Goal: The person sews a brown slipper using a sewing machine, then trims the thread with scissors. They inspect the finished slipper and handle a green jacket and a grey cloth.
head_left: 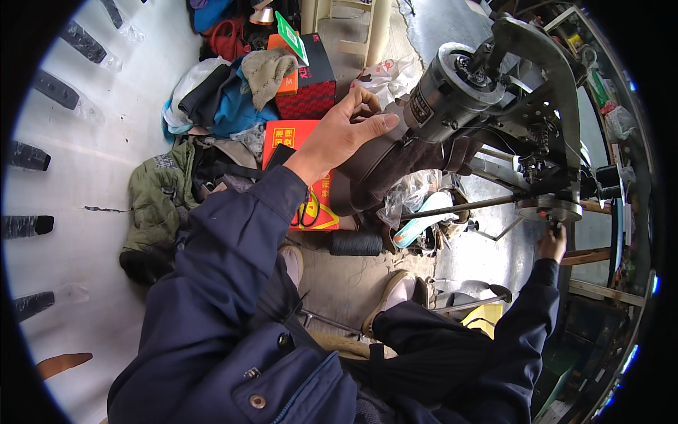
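Observation:
My left hand [342,131] has its fingers bent over the top of a dark brown leather boot [360,177], gripping it just left of the needle area of a metal sewing machine [448,88]. The boot hangs around the machine's arm, its lower part over a red box. My right hand [552,244] is closed on the small handle under the machine's round metal wheel [537,208], at the right. A spool of dark thread [357,244] lies below the boot, beside a pale blue insole [424,219].
Piled clothing [162,208] and red boxes [282,131] lie left and behind. A pale stool [357,32] stands at the back. Shelving [621,283] borders the right. My shoes [395,290] rest on the floor below, near a metal rod. A white wall with dark objects is at far left.

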Tool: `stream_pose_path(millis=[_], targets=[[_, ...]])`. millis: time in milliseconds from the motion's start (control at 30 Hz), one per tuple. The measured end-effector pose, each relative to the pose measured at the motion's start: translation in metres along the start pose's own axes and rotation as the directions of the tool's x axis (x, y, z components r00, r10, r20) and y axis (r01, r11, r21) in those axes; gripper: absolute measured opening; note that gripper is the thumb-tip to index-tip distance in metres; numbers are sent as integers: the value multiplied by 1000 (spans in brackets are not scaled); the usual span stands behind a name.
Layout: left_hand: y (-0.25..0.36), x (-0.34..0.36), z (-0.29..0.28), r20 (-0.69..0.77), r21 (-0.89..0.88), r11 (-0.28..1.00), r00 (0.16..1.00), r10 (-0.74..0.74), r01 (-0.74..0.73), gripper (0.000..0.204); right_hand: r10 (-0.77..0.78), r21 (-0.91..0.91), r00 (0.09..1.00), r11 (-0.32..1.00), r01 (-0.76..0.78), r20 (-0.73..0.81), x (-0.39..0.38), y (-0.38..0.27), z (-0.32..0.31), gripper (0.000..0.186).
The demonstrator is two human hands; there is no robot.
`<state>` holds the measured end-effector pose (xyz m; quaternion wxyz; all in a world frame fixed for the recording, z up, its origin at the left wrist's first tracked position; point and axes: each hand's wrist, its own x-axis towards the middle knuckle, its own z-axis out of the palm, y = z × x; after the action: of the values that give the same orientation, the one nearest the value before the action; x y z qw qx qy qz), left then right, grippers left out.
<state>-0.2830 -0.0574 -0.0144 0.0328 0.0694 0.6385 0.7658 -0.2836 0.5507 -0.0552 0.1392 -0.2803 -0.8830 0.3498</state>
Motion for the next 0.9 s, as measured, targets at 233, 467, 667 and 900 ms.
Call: stream_pose_path(millis=[233,467,667,900], targets=[[-1,1,0,10,-7,1000,1000,16,-16,34,-182,157,810,981,112,557,-94,-85,25,25],[2,-2,-3,12,1,999,999,37,-37,34,-200,231,978,950,209,-64,-6,-46,-32,7],[2,-2,-5,53,13,999,998,28,-29,31,51,-9,912,999,-52,407,-47,-11,38,18],[0,-1,-5,19,7,999,999,42,-42,36,-319,283,904,929,239,284,-80,-102,-8,19]])
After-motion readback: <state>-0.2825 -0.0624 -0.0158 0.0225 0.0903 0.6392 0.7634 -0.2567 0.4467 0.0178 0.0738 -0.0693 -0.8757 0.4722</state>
